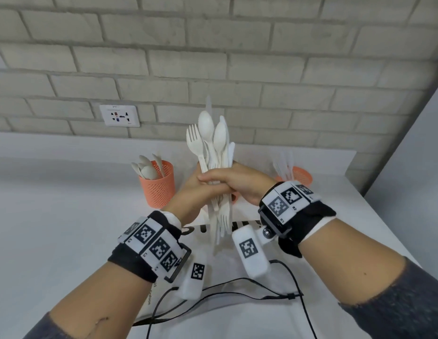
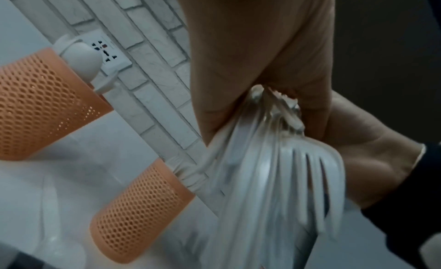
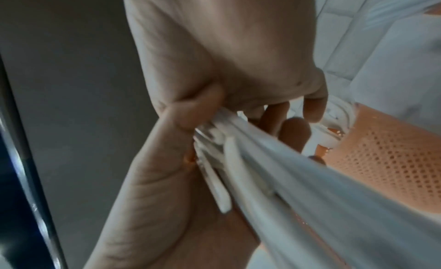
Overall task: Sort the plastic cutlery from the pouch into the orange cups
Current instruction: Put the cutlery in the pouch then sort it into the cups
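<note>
A mixed bundle of white plastic spoons, forks and knives (image 1: 214,152) stands upright over the table's middle. My left hand (image 1: 188,193) grips its handles from the left and my right hand (image 1: 237,182) wraps over them from the right, the fingers overlapping. Close up, the bundle (image 2: 274,169) (image 3: 286,169) is squeezed between both palms. An orange mesh cup (image 1: 159,189) (image 2: 43,103) at the left holds spoons. Another orange cup (image 1: 302,176) at the right holds blurred white cutlery. A second cup (image 2: 143,212) shows in the left wrist view. The white pouch (image 1: 213,280) lies under my wrists.
A brick wall (image 1: 213,57) with a white socket (image 1: 119,115) backs the white table (image 1: 54,228). A sliver of orange (image 1: 234,197) peeks out behind my hands. Black cables (image 1: 237,287) run across the pouch. The table's right edge (image 1: 384,228) drops off near my right arm.
</note>
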Motion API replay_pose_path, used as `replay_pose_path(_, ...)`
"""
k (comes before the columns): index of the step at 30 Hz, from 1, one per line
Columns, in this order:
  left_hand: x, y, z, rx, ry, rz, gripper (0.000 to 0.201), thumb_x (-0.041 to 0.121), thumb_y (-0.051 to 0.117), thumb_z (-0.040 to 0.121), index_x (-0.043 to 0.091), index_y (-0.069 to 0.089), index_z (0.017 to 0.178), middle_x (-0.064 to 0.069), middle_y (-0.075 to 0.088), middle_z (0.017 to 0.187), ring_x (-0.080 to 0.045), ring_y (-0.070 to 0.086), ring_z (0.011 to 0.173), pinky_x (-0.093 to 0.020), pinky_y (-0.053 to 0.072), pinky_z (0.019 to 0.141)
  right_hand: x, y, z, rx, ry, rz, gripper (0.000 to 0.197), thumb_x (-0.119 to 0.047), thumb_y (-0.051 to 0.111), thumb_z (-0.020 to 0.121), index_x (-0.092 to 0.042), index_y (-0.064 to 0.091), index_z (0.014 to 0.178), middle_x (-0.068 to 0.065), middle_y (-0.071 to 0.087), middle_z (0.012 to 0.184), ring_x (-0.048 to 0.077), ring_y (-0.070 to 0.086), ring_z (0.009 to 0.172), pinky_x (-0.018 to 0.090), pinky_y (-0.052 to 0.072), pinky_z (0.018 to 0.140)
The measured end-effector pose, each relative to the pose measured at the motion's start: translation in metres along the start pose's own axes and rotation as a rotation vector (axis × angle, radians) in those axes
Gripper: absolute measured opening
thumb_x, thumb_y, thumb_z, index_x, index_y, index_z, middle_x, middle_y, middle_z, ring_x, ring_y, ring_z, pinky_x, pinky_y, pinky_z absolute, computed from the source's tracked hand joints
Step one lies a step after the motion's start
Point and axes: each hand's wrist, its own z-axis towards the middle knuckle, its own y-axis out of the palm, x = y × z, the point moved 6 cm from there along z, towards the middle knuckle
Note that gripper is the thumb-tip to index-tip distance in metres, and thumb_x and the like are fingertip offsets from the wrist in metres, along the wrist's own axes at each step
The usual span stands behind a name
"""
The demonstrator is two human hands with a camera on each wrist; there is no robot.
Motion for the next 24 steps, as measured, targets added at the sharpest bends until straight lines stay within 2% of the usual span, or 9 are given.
replay_pose_path(3,0.011,-0.016,0.001,0.048,0.055,0.001,0.037,-0.009,0.062,0.079,-0.011,0.056,0.115,-0.016,0.067,0.091,-0.018,0.068,0.081,-0.026,0.054,0.069,-0.016,0.012,0.014,-0.098,-0.015,-0.081,0.035,-0.044,0.067,0.076,-0.022,0.067,0.102,0.011,0.07,0.107,0.028,0.066,0.103,0.049,0.049,0.097)
replay_pose_path(7,0.018,-0.038,0.003,0.131,0.09,0.097,0.017,-0.01,0.057,0.077,-0.016,0.062,0.092,-0.017,0.062,0.077,-0.02,0.063,0.069,-0.033,0.051,0.069,-0.028,0.023,0.033,-0.186,-0.008,-0.318,0.061,-0.062,0.058,0.077,-0.025,0.055,0.126,0.002,0.065,0.12,0.018,0.061,0.107,0.038,0.046,0.099)
replay_pose_path(9,0.015,-0.049,0.001,0.151,0.085,0.123,0.014,-0.012,0.056,0.074,-0.01,0.063,0.086,-0.015,0.06,0.07,-0.019,0.059,0.064,-0.029,0.049,0.061,-0.024,0.026,0.039,-0.255,0.036,-0.449,0.074,-0.07,0.055,0.073,-0.026,0.048,0.132,0.001,0.061,0.125,0.019,0.057,0.111,0.037,0.046,0.096)
replay_pose_path(13,-0.003,-0.075,-0.006,0.168,0.011,0.019,0.02,-0.012,0.067,0.066,0.0,0.06,0.08,-0.009,0.058,0.065,-0.019,0.055,0.057,-0.026,0.047,0.049,-0.006,0.025,0.042,-0.474,0.099,-0.46,0.062,-0.051,0.051,0.085,-0.013,0.043,0.134,0.002,0.057,0.123,0.019,0.055,0.113,0.035,0.049,0.089)
replay_pose_path(16,-0.013,-0.086,-0.009,0.169,-0.023,0.008,0.015,-0.007,0.059,0.059,0.003,0.055,0.069,-0.003,0.055,0.057,-0.015,0.055,0.052,-0.024,0.047,0.048,0.027,0.03,0.052,-0.433,0.241,-0.299,0.052,-0.046,0.045,0.092,-0.006,0.051,0.125,0.004,0.06,0.108,0.019,0.061,0.096,0.031,0.05,0.08)
replay_pose_path(17,-0.016,-0.089,-0.009,0.174,-0.031,0.006,0.014,-0.006,0.059,0.059,0.003,0.053,0.068,-0.005,0.053,0.058,-0.016,0.054,0.052,-0.024,0.047,0.049,0.039,0.033,0.058,-0.37,0.267,-0.401,0.048,-0.046,0.047,0.092,-0.006,0.056,0.118,0.005,0.063,0.103,0.019,0.062,0.089,0.031,0.05,0.077)
replay_pose_path(19,-0.021,-0.092,-0.008,0.175,-0.044,-0.002,0.015,-0.006,0.06,0.058,0.002,0.051,0.068,-0.009,0.05,0.061,-0.018,0.053,0.053,-0.025,0.047,0.05,0.057,0.044,0.069,-0.284,0.243,-0.818,0.037,-0.034,0.052,0.093,-0.002,0.061,0.109,0.011,0.067,0.101,0.023,0.062,0.083,0.031,0.049,0.073)
replay_pose_path(22,-0.027,-0.093,-0.007,0.174,-0.058,-0.02,0.016,-0.005,0.061,0.057,0.001,0.052,0.07,-0.01,0.05,0.062,-0.02,0.053,0.053,-0.028,0.047,0.053,0.077,0.062,0.077,-0.279,0.276,-1.191,0.03,-0.011,0.046,0.095,0.004,0.054,0.119,0.017,0.062,0.112,0.027,0.057,0.096,0.033,0.044,0.084)
replay_pose_path(24,-0.029,-0.091,-0.007,0.173,-0.078,-0.025,0.015,-0.004,0.062,0.057,0.001,0.054,0.069,-0.011,0.05,0.062,-0.021,0.052,0.053,-0.03,0.047,0.055,0.086,0.061,0.077,-0.303,0.364,-1.24,0.031,-0.008,0.045,0.094,0.004,0.053,0.122,0.013,0.058,0.088,0.024,0.049,0.089,0.032,0.041,0.081)
